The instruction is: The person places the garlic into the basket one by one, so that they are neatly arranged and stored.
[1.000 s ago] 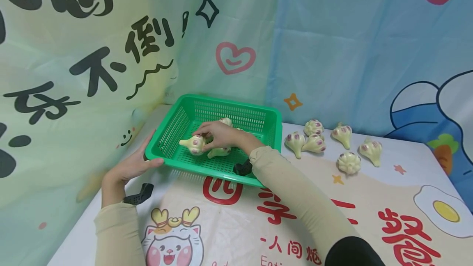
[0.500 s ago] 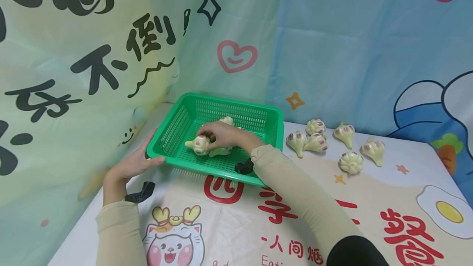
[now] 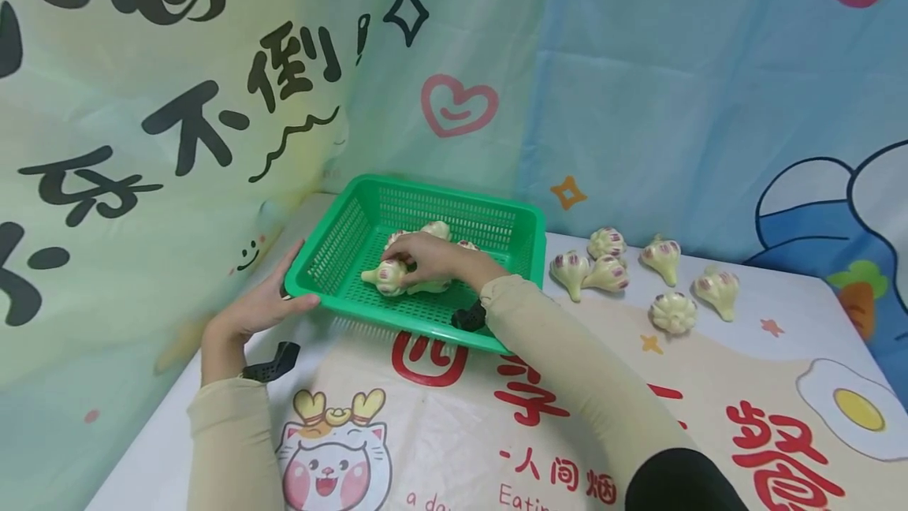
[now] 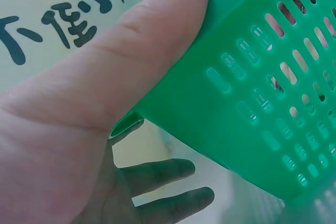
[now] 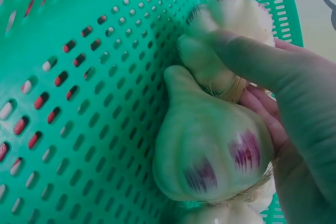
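The surface (image 3: 440,432) is supporting the green basket (image 3: 397,322). The left hand (image 3: 257,308) is gripping its rim; the right hand (image 3: 433,255) is pinching a garlic bulb (image 3: 387,278) inside with its fingers (sitting slightly farther right than a second ago, apparently nearing other bulbs (image 3: 436,230)).

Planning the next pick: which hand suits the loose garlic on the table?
Probably the right hand, after releasing its bulb: the loose garlic lies right of the basket, while the left hand holds the basket's left end.

Staged set, rm type unclear, cartoon-print backdrops (image 3: 638,101), illus. tablecloth (image 3: 440,432) w/ red lettering (image 3: 431,382)
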`<action>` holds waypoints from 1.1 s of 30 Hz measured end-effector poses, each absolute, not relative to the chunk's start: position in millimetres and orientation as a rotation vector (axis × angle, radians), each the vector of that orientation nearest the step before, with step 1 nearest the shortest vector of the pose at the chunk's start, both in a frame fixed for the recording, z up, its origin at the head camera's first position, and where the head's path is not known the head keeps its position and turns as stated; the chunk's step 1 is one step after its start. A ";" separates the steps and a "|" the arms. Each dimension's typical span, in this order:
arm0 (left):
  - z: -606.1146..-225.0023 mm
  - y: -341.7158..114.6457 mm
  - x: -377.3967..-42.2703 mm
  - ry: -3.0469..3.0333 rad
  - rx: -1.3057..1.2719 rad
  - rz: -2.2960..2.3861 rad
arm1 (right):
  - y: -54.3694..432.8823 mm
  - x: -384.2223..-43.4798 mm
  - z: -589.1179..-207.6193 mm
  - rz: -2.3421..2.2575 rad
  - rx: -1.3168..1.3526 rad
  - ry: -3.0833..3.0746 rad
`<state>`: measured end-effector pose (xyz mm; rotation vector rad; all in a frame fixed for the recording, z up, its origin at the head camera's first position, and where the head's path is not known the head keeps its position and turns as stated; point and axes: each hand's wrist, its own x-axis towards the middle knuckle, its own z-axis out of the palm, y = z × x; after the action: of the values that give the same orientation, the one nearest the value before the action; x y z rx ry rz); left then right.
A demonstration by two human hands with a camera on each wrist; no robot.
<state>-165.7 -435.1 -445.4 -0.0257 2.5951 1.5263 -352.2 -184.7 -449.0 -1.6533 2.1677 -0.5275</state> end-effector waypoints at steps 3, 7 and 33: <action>-445.5 -436.3 -164.8 2.593 -0.014 1.539 | -186.4 -350.7 -447.9 -0.499 -1.661 2.181; -445.1 -436.8 -165.7 2.591 -0.002 1.548 | -186.1 -350.8 -447.1 -0.464 -1.667 2.192; -449.5 -435.0 -163.3 2.599 -0.040 1.572 | -186.3 -348.0 -441.5 -0.379 -1.672 2.219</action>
<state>-163.3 -435.0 -449.5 -0.0398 2.5988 1.5716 -348.0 -186.3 -441.5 -1.6716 2.2186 -0.3794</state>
